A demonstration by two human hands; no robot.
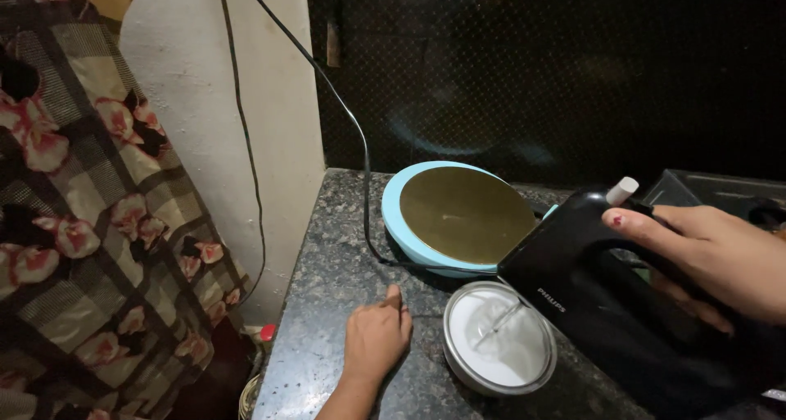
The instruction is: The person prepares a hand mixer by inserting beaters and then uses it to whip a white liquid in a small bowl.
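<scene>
Over the steel bowl (499,338), right hand (720,256) grips black mixer (598,281).

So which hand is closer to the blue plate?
Right. The right hand holds the black mixer, whose front almost reaches the blue plate. The left hand rests on the counter, below the plate.

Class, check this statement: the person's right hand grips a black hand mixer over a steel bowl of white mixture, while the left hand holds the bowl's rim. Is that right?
One detail is wrong. The head view shows the left hand resting on the granite counter beside the steel bowl, not holding its rim. The right hand does grip the black hand mixer over the bowl.
</scene>
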